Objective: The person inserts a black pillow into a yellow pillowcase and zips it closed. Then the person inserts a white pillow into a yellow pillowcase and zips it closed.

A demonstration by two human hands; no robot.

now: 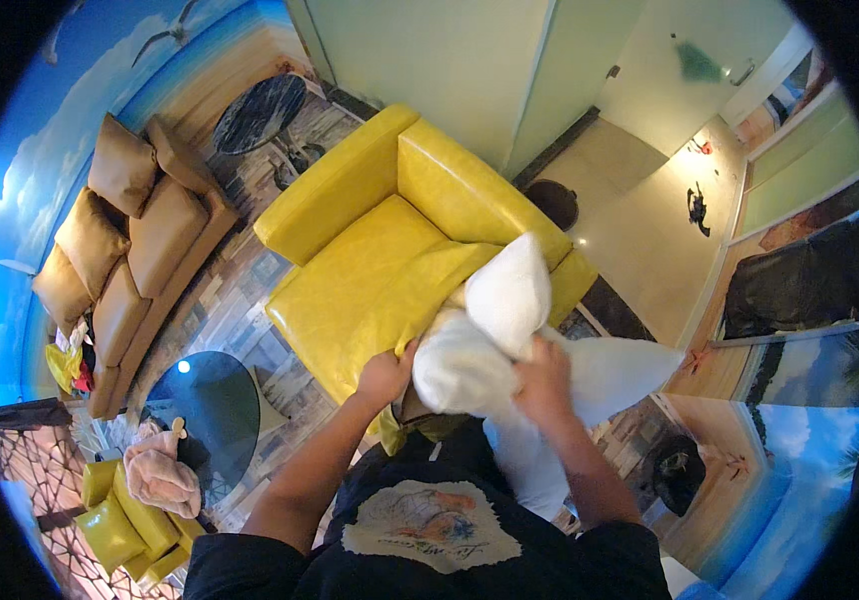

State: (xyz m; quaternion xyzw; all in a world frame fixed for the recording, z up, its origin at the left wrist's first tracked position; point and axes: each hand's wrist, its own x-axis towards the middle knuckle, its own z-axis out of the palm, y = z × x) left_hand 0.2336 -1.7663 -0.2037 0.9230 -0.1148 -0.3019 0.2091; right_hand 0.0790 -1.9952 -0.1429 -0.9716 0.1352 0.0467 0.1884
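Note:
Before me stands a yellow leather armchair point(354, 262), its seat cover pulled open along the near right side. My left hand point(387, 379) grips the edge of that yellow cover point(388, 315). White fluffy padding point(448, 367) bulges out at the opening, and a peaked part of it point(508, 292) stands up above the seat. My right hand point(546, 382) is closed on the white padding, which spreads to the right and hangs down beside my shirt. How far the padding reaches under the cover is hidden.
A brown sofa point(167, 232) with cushions stands at the left, near a black round side table point(261, 112). A dark glass-topped table point(212, 405) is at lower left, with a pink cloth point(159, 472) beside it. Frosted glass panels point(444, 52) rise behind the armchair.

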